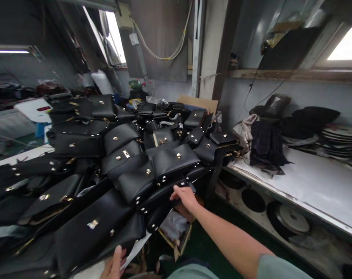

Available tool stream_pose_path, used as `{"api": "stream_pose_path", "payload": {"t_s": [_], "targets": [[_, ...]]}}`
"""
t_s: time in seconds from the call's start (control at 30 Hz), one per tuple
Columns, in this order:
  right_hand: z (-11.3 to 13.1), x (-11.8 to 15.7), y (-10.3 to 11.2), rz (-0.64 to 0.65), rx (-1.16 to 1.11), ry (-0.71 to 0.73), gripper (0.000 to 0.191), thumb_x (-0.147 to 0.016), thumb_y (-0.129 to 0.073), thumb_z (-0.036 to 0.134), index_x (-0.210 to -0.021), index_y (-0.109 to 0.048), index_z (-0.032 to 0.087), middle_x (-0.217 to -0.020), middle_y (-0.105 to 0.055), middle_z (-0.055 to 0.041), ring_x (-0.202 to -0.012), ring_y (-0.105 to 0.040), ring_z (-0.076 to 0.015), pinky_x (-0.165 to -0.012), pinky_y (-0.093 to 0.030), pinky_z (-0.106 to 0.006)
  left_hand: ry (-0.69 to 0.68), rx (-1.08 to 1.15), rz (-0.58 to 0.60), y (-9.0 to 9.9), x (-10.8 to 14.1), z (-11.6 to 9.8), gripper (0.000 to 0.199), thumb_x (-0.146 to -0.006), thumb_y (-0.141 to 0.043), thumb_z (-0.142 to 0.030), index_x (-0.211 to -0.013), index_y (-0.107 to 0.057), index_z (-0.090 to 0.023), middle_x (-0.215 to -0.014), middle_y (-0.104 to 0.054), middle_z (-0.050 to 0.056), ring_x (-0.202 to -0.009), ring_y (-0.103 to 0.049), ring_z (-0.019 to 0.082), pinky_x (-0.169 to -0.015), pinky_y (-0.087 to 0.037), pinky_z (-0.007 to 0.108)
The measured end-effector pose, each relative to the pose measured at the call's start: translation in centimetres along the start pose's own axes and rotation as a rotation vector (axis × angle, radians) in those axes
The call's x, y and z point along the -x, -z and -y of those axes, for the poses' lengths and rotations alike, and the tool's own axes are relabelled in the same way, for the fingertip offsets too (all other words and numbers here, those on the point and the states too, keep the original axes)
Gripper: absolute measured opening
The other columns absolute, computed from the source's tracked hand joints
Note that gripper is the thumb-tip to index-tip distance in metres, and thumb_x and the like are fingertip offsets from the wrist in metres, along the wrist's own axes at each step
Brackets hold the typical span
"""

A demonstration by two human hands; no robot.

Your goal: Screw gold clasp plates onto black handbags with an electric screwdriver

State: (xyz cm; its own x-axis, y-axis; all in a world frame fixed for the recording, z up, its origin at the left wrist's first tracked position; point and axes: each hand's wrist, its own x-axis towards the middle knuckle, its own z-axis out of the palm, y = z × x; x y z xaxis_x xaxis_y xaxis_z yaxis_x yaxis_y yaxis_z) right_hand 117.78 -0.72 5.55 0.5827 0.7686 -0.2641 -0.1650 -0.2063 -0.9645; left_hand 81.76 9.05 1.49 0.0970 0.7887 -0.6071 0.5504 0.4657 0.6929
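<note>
A deep heap of black leather handbags with gold clasps covers the table. My right hand [185, 197] is at the heap's right edge, beside a black bag [167, 192] low in a stack. Its fingers are loosely bent, with no bag visibly gripped. My left hand [115, 264] shows at the bottom edge, fingers apart, close to the lower corner of a large black handbag [91, 217] with a gold turn clasp. Another handbag [176, 161] lies on top of the stack in front of my right hand. Part of my left hand is cut off by the frame.
Below the table edge is an open cardboard box [176, 228] with grey plastic inside. To the right runs a white workbench [318, 182] with cloths [266, 143] and stacked discs [341, 141]. A pillar [213, 50] stands behind the heap.
</note>
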Motion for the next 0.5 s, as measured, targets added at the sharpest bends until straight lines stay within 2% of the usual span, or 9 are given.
{"api": "stream_pose_path", "payload": {"t_s": [0.1,0.2,0.37,0.5], "targets": [[1.5,-3.6,-1.4,0.004,0.003,-0.016,0.077,-0.081,-0.048,0.086,-0.069,-0.072,0.014,-0.072,-0.075,-0.0148,-0.07,-0.072,-0.0218,-0.064,-0.052,-0.028,0.001,0.007,-0.017,-0.6,0.5,-0.5,0.059,-0.089,-0.037,-0.064,-0.101,-0.068,-0.015,-0.133,-0.066,0.021,-0.123,-0.065,0.035,-0.088,-0.064,0.041],[1.9,-5.2,-1.0,0.05,0.032,-0.025,0.078,-0.078,-0.051,0.087,-0.069,-0.073,0.012,-0.07,-0.075,-0.0158,-0.066,-0.072,-0.0217,-0.061,-0.051,-0.028,-0.002,-0.009,-0.02,-0.9,0.7,-0.5,0.063,-0.092,-0.033,-0.064,-0.106,-0.067,-0.013,-0.135,-0.065,0.021,-0.125,-0.064,0.033,-0.086,-0.064,0.037],[1.0,-2.8,1.1,0.112,0.104,-0.032,0.073,-0.074,-0.061,0.083,-0.072,-0.075,0.012,-0.068,-0.074,-0.0143,-0.066,-0.072,-0.022,-0.066,-0.053,-0.03,-0.008,-0.009,-0.019,-1.4,1.7,0.0,0.07,-0.094,-0.029,-0.063,-0.12,-0.062,-0.007,-0.14,-0.06,0.023,-0.124,-0.064,0.031,-0.089,-0.061,0.037],[0.0,-0.8,2.5,0.143,0.17,-0.033,0.07,-0.073,-0.066,0.079,-0.081,-0.077,0.011,-0.073,-0.076,-0.0147,-0.071,-0.072,-0.0242,-0.07,-0.052,-0.033,-0.061,-0.01,-0.083,-1.8,3.1,0.0,0.07,-0.094,-0.027,-0.063,-0.116,-0.065,-0.009,-0.131,-0.067,0.022,-0.117,-0.068,0.03,-0.087,-0.06,0.038]]}}
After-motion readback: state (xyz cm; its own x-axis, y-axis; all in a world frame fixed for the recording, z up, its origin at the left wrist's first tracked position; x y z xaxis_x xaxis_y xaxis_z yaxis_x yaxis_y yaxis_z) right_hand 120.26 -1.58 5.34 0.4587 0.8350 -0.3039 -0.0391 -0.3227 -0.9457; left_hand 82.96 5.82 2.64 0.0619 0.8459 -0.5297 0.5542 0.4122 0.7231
